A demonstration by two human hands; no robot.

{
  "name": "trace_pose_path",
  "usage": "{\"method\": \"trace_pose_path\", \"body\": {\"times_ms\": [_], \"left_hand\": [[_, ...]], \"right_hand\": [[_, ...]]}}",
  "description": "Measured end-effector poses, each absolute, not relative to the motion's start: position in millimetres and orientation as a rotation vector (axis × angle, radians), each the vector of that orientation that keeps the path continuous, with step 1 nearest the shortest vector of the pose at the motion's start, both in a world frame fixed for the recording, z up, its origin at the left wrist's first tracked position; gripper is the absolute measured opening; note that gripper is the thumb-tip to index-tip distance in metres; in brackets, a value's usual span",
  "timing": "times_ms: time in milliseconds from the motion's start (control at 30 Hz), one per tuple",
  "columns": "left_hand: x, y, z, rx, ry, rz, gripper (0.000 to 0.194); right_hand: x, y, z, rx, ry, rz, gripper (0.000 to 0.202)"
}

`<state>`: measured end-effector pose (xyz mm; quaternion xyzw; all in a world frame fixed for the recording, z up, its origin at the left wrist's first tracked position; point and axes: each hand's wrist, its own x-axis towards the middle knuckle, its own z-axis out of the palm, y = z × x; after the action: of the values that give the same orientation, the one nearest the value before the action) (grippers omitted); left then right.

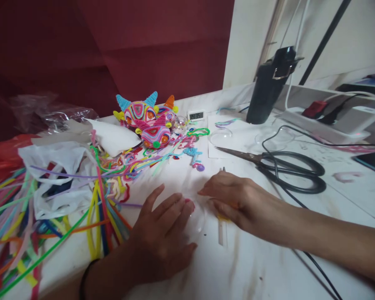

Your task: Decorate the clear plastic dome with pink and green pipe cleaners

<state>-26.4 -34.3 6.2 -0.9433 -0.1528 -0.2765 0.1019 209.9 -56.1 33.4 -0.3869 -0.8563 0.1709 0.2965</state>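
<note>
My left hand (167, 233) is low over the white tabletop, fingers spread, at the edge of a clear plastic dome (200, 221). A small pink-red piece (189, 204) shows by its fingertips. To the right, my right hand (233, 200) hovers with bent fingers; its thumb and forefinger are apart with nothing visible between them. Partly under that hand lie a yellow item (223, 217) and a pale, ruler-like strip (221, 233). The palm hides most of both. Behind its knuckles are large black-handled scissors (287, 166).
Several fuzzy craft stems (96, 221) and a white plastic bag (56, 175) fill the left side. Colourful horned animal heads (154, 133) stand behind, near a small digital clock (196, 115). A black bottle (268, 87) stands back right, and a black cable (295, 204) crosses the scissors.
</note>
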Motion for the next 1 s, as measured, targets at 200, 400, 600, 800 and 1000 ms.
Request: {"method": "trace_pose_path", "body": {"times_ms": [200, 400, 600, 800, 1000], "left_hand": [[-27.3, -34.5, 6.7, -2.769, -0.451, -0.813, 0.043], [-27.4, -35.5, 7.0, -2.727, -0.429, -0.804, 0.033], [-29.4, -35.0, 7.3, -2.751, -0.411, -0.788, 0.031], [-31.9, -35.6, 5.0, -2.768, -0.398, -0.761, 0.036], [-29.3, -37.3, 5.6, -2.75, -0.4, -0.792, 0.031]], "right_hand": [[202.8, -57.1, 25.1, -1.006, -2.324, 0.421, 0.026], [198.0, -57.3, 25.7, -1.002, -2.359, 0.389, 0.026], [196.2, -59.2, 23.5, -1.02, -2.385, 0.337, 0.026], [194.8, -64.7, 14.8, -1.034, -2.396, 0.237, 0.02], [189.6, -65.3, 12.4, -1.003, -2.423, 0.135, 0.023]]}}
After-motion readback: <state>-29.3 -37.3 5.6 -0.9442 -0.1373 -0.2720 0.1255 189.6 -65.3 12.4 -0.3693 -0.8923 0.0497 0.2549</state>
